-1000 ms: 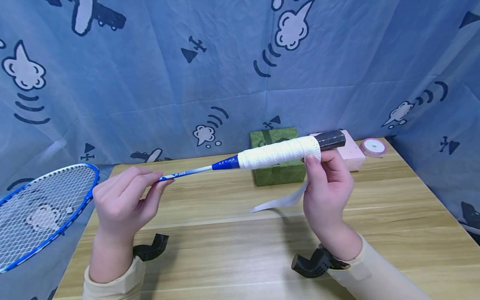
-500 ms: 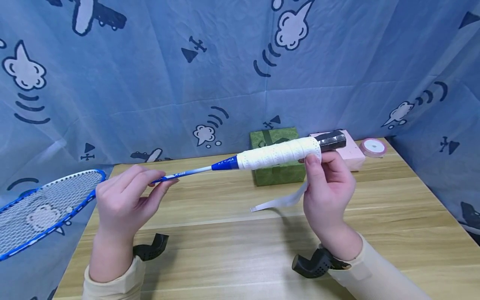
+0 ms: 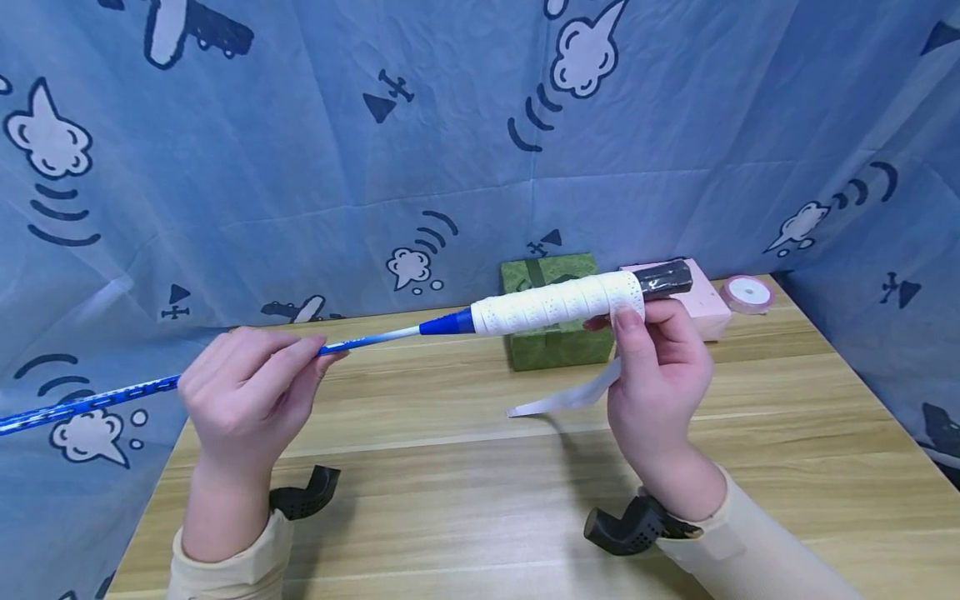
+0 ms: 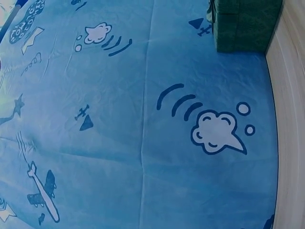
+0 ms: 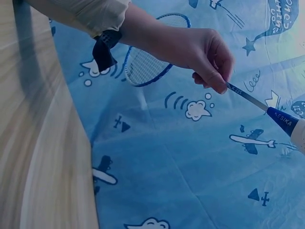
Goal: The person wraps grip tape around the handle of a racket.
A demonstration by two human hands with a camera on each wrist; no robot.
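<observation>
We hold the racket (image 3: 390,336) level above the table (image 3: 465,492), over its far half, with the head out past the left edge. Our left hand (image 3: 243,396) pinches the thin shaft (image 3: 367,339) between fingers and thumb; the right wrist view shows that pinch plainly, with the strung head (image 5: 145,67) beyond it. Our right hand (image 3: 656,375) curls round the butt end of the handle, thumb pressed on the last turn of white tape (image 3: 558,304), where the black end (image 3: 663,279) is bare. A loose tail (image 3: 562,400) of tape hangs below the handle toward the table.

To do this step well, we judge that the left fingers should roll the shaft evenly while the right thumb keeps the last turn pinned, so the overlap stays even and nothing slackens. The tail wants a steady pull, at a slight slant, clear of the green box (image 3: 558,342) and pink box (image 3: 705,304) at the far edge. The ribbon spool (image 3: 746,293) sits near the far right corner.
</observation>
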